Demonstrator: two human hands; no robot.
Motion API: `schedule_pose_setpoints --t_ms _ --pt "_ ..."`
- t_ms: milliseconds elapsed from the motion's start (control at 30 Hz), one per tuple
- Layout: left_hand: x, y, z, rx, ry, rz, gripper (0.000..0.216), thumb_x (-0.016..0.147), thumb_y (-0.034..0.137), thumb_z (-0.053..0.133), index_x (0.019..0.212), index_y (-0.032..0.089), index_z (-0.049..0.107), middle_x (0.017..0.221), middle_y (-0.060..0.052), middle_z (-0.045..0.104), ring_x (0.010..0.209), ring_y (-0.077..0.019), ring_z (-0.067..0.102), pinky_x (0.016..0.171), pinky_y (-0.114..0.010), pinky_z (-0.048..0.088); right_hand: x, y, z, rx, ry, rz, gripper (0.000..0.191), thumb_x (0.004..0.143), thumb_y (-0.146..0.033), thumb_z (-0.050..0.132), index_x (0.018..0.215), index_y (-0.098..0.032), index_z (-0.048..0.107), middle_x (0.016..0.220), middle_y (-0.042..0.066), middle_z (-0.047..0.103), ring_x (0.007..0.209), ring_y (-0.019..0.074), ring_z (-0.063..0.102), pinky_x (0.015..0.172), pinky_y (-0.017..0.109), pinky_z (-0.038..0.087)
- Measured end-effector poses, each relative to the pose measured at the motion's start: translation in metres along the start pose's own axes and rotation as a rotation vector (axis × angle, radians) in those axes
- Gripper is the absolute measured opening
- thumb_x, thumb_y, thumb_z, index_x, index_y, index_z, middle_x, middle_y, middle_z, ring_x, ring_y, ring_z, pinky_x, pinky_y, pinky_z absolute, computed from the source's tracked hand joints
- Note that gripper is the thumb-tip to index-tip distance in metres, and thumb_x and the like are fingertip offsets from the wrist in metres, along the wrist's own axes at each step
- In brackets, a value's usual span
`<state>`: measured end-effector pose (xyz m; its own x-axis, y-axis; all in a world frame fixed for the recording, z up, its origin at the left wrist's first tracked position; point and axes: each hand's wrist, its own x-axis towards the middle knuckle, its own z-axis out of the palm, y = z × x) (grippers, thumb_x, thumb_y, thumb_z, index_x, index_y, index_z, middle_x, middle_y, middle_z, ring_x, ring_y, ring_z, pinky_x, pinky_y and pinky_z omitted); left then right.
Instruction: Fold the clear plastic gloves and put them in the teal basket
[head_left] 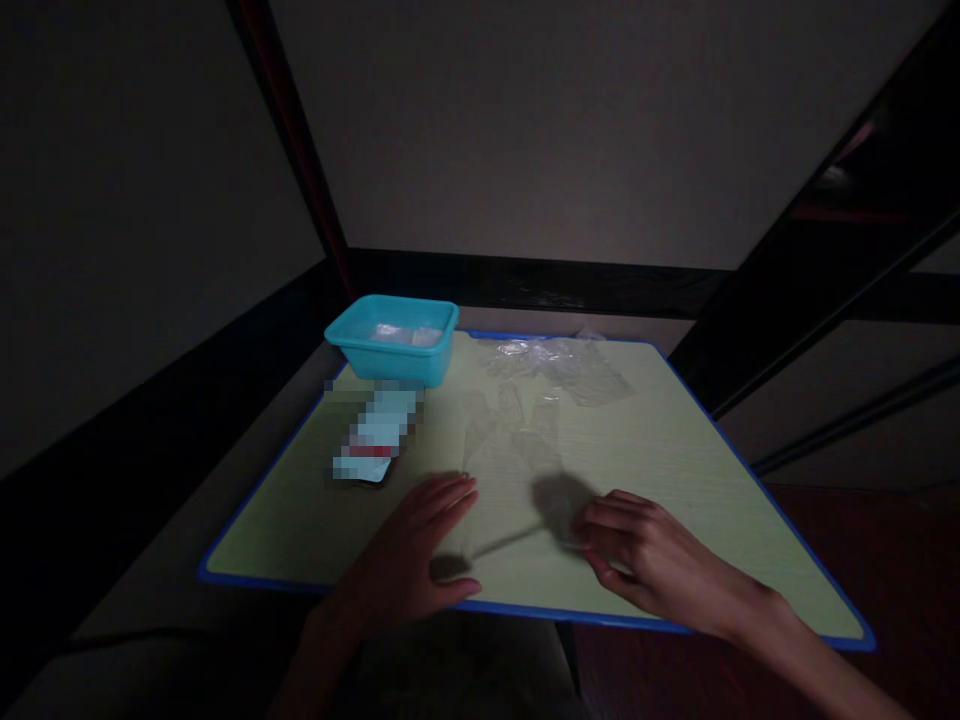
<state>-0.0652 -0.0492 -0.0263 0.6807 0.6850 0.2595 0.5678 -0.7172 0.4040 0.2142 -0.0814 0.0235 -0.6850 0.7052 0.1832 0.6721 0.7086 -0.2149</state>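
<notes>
A thin clear plastic bag (514, 455) with handle-like strips lies on the table, the strips pointing away from me. At its left side, my left hand (416, 550) rests with fingers stretched out and thumb apart. My right hand (634, 548) is a little above the table at the bag's near right corner, its fingertips pinched together on what looks like the bag's edge. A dark shadow falls beside those fingertips. Dim light and the see-through film make the bag's near edge hard to make out.
A light-coloured table (660, 470) with a blue rim stands before me. At its far left is a turquoise basin (394, 358) with clear plastic inside. A blurred-out pale blue packet-like item (379, 430) lies nearer. Crumpled clear plastic (559, 365) spreads along the back edge.
</notes>
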Motion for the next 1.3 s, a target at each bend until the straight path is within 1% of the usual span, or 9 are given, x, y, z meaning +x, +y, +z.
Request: schedule_pose_setpoints --t_ms 133,367,533,600,700,900,1067,1200,1300 --pt "0.005 0.01 0.005 -0.027 -0.046 -0.003 0.083 0.061 0.028 0.076 0.134 0.016 0.037 0.139 -0.013 0.042 0.128 -0.0276 0.037 0.106 -0.047 0.033 0.002 0.005 -0.005 0.067 0.017 0.058 0.019 0.082 -0.009 0.043 0.078 -0.015 0.061 0.077 0.006 0.063 0.07 0.0168 0.058 0.065 0.031 0.043" --pt "0.019 0.004 0.014 0.003 0.008 0.09 0.038 0.084 0.012 0.052 0.121 0.018 0.054 0.13 -0.009 0.054 0.121 -0.0216 0.048 0.103 -0.046 0.037 -0.001 0.005 -0.006 0.137 0.086 0.071 0.018 0.083 -0.012 0.042 0.079 -0.015 0.06 0.079 0.006 0.064 0.07 0.0163 0.06 0.065 0.031 0.045" --pt "0.026 0.003 0.016 -0.128 0.044 0.124 0.032 0.088 0.012 0.044 0.115 0.02 0.06 0.121 -0.006 0.061 0.114 -0.0179 0.054 0.1 -0.041 0.042 -0.008 0.006 -0.001 0.153 0.185 -0.009 0.015 0.086 -0.016 0.046 0.083 -0.016 0.06 0.084 0.006 0.066 0.075 0.0152 0.061 0.069 0.03 0.047" --pt "0.027 0.003 0.016 -0.187 0.056 0.114 0.033 0.088 0.012 0.043 0.115 0.02 0.06 0.119 -0.006 0.062 0.113 -0.0173 0.056 0.1 -0.039 0.042 -0.013 0.01 0.003 0.112 0.185 -0.06 0.015 0.087 -0.025 0.05 0.092 -0.016 0.06 0.094 0.008 0.067 0.083 0.0164 0.061 0.074 0.032 0.048" --pt "0.028 0.003 0.013 -0.254 0.064 0.073 0.033 0.088 0.013 0.043 0.115 0.02 0.061 0.118 -0.006 0.063 0.112 -0.0169 0.056 0.098 -0.035 0.044 -0.022 0.02 0.012 -0.048 0.172 -0.091 0.031 0.087 -0.037 0.05 0.107 -0.014 0.057 0.106 0.011 0.065 0.096 0.0195 0.06 0.081 0.036 0.048" --pt "0.034 0.009 0.004 -0.326 0.056 -0.013 0.031 0.088 0.015 0.044 0.112 0.018 0.063 0.117 -0.006 0.063 0.108 -0.0166 0.059 0.096 -0.033 0.047 -0.027 0.022 0.031 -0.243 0.209 -0.076 0.045 0.089 -0.039 0.045 0.122 -0.009 0.05 0.116 0.014 0.062 0.106 0.0222 0.055 0.085 0.038 0.045" --pt "0.037 0.01 0.003 -0.317 0.051 -0.016 0.03 0.088 0.016 0.044 0.11 0.017 0.064 0.116 -0.006 0.064 0.107 -0.0165 0.059 0.095 -0.032 0.047 -0.014 0.014 0.035 -0.337 0.299 -0.175 0.023 0.092 -0.019 0.042 0.101 -0.01 0.062 0.102 0.01 0.067 0.092 0.0184 0.057 0.078 0.032 0.043" --pt "0.035 0.009 0.004 -0.298 0.031 -0.005 0.03 0.088 0.016 0.043 0.11 0.019 0.064 0.116 -0.005 0.064 0.107 -0.017 0.059 0.095 -0.034 0.047 -0.002 0.012 0.031 -0.379 0.283 -0.332 0.033 0.092 -0.007 0.035 0.073 -0.014 0.062 0.066 0.002 0.061 0.064 0.0144 0.051 0.061 0.029 0.037" --pt "0.032 0.007 0.004 -0.29 0.015 -0.001 0.031 0.088 0.016 0.043 0.112 0.02 0.063 0.117 -0.005 0.064 0.108 -0.0174 0.058 0.096 -0.035 0.046 0.006 0.013 0.029 -0.385 0.24 -0.349 0.034 0.091 -0.007 0.036 0.066 -0.015 0.058 0.062 0.001 0.056 0.06 0.0142 0.047 0.057 0.03 0.034"
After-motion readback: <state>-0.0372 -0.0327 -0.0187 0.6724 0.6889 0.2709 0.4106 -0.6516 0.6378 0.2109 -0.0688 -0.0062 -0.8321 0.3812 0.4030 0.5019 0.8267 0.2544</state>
